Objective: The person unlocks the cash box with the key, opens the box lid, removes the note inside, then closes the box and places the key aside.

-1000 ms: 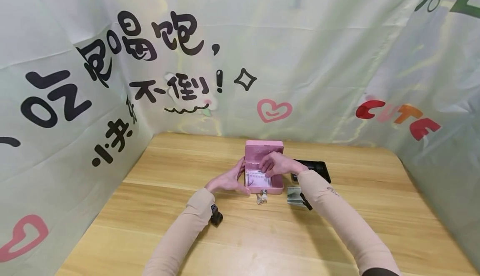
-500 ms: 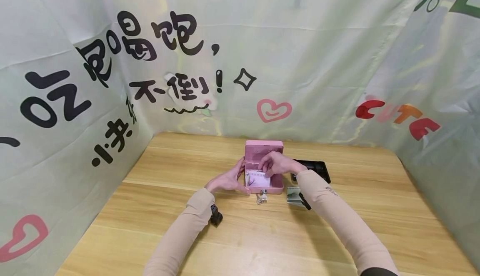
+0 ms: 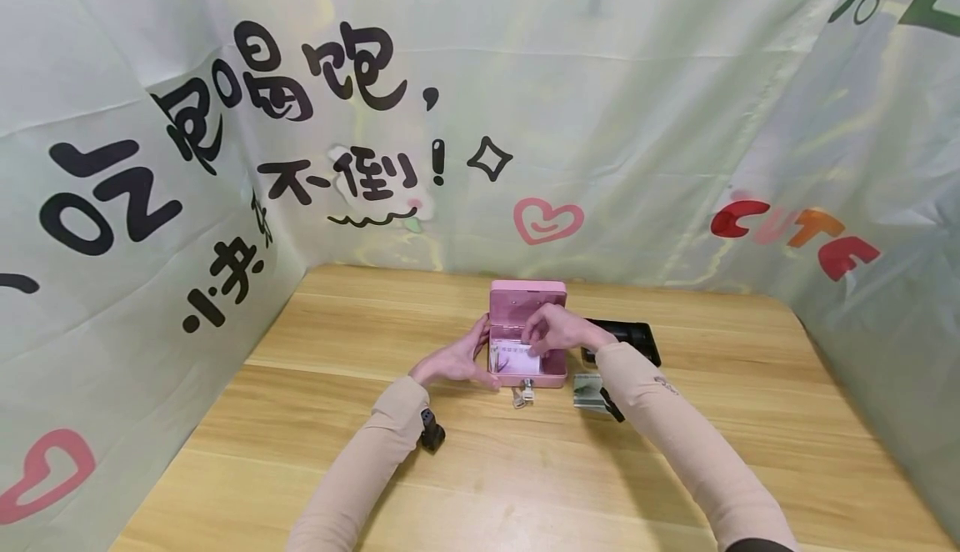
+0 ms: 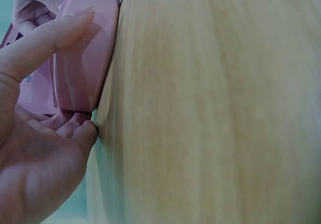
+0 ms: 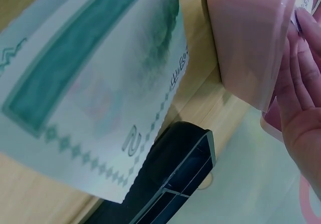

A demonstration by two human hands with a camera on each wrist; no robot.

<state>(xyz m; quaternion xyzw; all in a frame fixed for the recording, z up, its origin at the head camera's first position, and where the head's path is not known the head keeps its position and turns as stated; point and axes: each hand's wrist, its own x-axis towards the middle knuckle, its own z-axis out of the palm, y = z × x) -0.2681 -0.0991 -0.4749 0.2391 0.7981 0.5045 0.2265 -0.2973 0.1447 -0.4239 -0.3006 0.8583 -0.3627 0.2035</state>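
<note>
A small pink cash box [image 3: 555,382] stands with its lid [image 3: 528,287] raised, and keys [image 3: 522,395] hang at its front lock. My left hand [image 3: 455,360] grips the box's left end: in the left wrist view the thumb lies on the pink front wall [image 4: 83,78] and the fingers curl round the end. My right hand [image 3: 561,328] reaches into the box from the right. Between thumb and fingers it pinches the edge of a pale printed paper slip [image 3: 516,360] lying in the box. In the right wrist view the thumb [image 5: 308,30] is against that slip.
Right of the box lies a green-and-white printed paper [image 5: 95,88] with a scalloped edge, partly under my right wrist in the head view. Behind it is a black compartmented tray [image 3: 639,337]. A printed cloth [image 3: 637,160] hangs round the wooden table [image 3: 420,302].
My right hand has shifted slightly to the right over the slip, whose printed line shows a little differently. My left hand and the box have stayed in place.
</note>
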